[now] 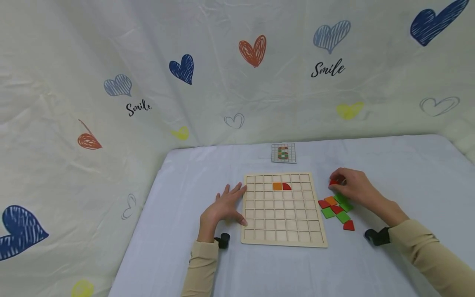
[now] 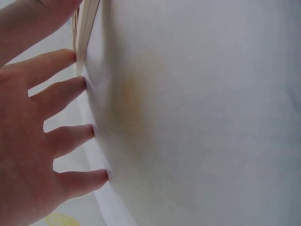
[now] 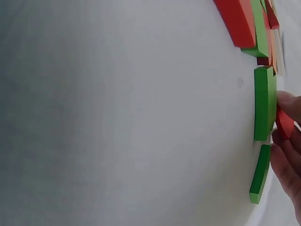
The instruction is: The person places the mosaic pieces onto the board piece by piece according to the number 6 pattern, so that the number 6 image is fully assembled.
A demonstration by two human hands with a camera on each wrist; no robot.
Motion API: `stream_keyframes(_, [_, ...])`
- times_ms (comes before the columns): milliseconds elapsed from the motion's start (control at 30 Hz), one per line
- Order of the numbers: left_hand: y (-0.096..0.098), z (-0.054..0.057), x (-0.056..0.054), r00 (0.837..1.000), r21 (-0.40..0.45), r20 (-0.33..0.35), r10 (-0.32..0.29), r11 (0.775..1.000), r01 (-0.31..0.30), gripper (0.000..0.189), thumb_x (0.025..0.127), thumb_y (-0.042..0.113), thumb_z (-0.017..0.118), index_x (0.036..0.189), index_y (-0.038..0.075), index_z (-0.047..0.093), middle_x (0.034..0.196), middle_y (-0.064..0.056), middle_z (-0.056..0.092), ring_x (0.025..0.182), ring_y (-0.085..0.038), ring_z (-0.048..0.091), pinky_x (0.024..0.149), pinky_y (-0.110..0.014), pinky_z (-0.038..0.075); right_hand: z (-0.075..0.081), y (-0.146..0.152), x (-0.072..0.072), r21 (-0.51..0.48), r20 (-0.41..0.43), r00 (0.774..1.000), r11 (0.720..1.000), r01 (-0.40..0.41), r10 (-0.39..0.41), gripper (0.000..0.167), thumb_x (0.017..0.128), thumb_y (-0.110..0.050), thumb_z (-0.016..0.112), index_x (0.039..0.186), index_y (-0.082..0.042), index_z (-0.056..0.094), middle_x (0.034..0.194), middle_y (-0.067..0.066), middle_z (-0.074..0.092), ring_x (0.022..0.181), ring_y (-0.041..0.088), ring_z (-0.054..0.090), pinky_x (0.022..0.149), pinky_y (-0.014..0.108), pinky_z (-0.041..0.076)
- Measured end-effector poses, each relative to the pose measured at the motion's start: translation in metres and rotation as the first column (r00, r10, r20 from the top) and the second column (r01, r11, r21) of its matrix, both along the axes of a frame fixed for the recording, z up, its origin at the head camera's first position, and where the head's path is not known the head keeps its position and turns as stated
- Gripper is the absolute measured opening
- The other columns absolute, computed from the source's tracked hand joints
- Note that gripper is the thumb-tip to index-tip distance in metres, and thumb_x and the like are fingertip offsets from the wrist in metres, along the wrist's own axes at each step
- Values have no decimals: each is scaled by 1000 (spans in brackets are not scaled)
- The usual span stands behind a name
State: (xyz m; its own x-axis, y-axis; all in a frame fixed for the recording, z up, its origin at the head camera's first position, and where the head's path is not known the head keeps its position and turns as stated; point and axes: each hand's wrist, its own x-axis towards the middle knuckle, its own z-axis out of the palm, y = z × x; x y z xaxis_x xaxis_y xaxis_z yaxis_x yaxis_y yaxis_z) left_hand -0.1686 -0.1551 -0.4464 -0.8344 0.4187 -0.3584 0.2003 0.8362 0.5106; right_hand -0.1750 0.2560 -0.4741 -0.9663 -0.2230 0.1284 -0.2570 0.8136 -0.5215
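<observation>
Head view: gridded board [image 1: 283, 227] holds two tiles [image 1: 277, 186], left fingers [image 1: 238, 192] spread, right fingers [image 1: 338, 188] pinching a red piece [image 1: 332, 182].

- The beige board [image 1: 282, 226] is gridded.
- At its three o'clock, red, green, orange tiles [image 1: 328, 213] are seen.
- The white backdrop [image 1: 213, 24] is printed with multicoloured hearts [image 1: 253, 51].

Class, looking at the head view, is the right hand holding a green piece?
No, the right hand pinches a red piece.
</observation>
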Motion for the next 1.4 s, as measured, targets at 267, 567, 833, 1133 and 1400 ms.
stream_keyframes(267, [1, 0, 1, 1000, 3, -2, -3, 1000, 3, 117, 69, 24, 97, 164, 15, 30, 173, -8, 18, 159, -44, 2, 122, -72, 8, 2, 0, 3, 4, -10, 999, 999, -45, 45, 25, 84, -1, 80, 108, 3, 71, 97, 13, 73, 84, 24, 65, 76, 35, 58])
stream_keyframes(567, [0, 0, 1, 1000, -20, -11, -2, 1000, 2, 117, 68, 24, 97, 163, 14, 30, 173, -8, 18, 159, -44, 4, 122, -72, 9, 5, -1, 5, 15, -75, 996, 999, -48, 49, 28, 82, 2, 80, 109, 4, 73, 98, 14, 73, 84, 24, 65, 74, 30, 59])
stream_keyframes(833, [-1, -1, 1, 1000, 1, -8, 5, 1000, -5, 117, 69, 24, 97, 163, 14, 30, 173, -8, 18, 159, -44, 3, 122, -72, 8, 8, -7, 4, 18, -119, 992, 999, -37, 39, 24, 81, 3, 81, 105, 4, 77, 89, 9, 63, 79, 21, 59, 67, 28, 55])
stream_keyframes(1133, [0, 2, 2, 1000, 12, 2, 7, 1000, -7, 116, 69, 23, 97, 164, 14, 30, 173, -8, 18, 159, -43, 2, 123, -71, 8, 15, -14, 4, -117, 15, 1000, 993, -12, 14, 19, 89, -2, 77, 107, 1, 71, 101, 15, 74, 93, 33, 71, 84, 50, 61])
stream_keyframes(1400, [1, 2, 3, 1000, 10, 14, 15, 1000, -15, 116, 69, 22, 97, 164, 15, 29, 173, -7, 17, 159, -42, 1, 124, -70, 7, 23, -23, 1, -189, 107, 994, 982, 10, 11, 28, 93, -13, 76, 118, -1, 71, 112, 17, 74, 100, 34, 71, 78, 6, 46])
